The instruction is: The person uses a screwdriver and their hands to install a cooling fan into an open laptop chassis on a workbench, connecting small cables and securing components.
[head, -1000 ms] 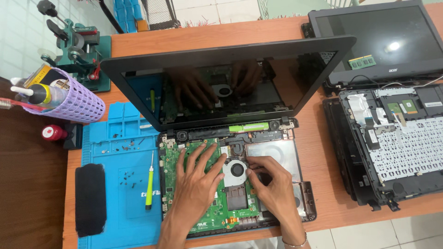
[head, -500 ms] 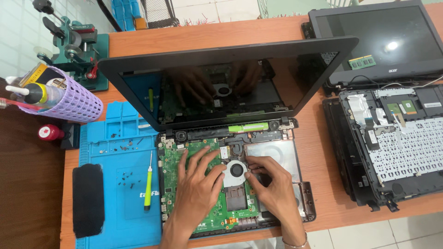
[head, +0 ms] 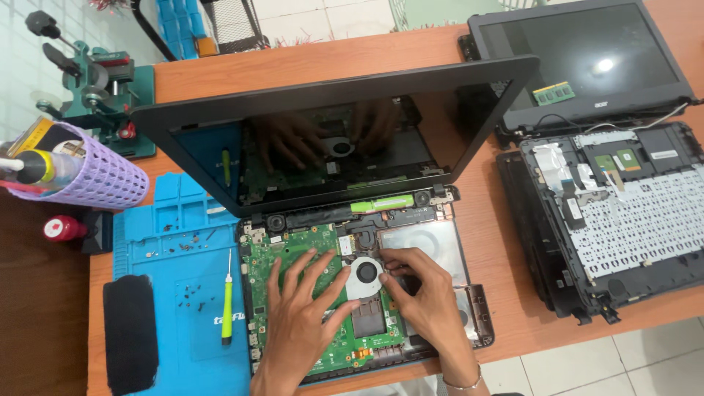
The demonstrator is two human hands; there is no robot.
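Orange-brown workbench (head: 484,220), opened laptop chassis (head: 433,242) on it. Cooling fan (head: 364,273): round, sits between both hands on green motherboard (head: 293,253). Left hand (head: 304,323): fingers spread, flat on board, just left of fan. Right hand (head: 425,297): fingertips together at fan's right edge, nearer. Green screwdriver (head: 227,308) on blue mat (head: 183,242), apart.

Bare desk (head: 484,220) right of the opened laptop (head: 352,293) gives passage; its raised screen (head: 330,139) blocks behind.

A round grey cooling fan (head: 364,274) sits flat beside the green motherboard (head: 293,257) inside the opened black laptop base (head: 469,242), lid upright.
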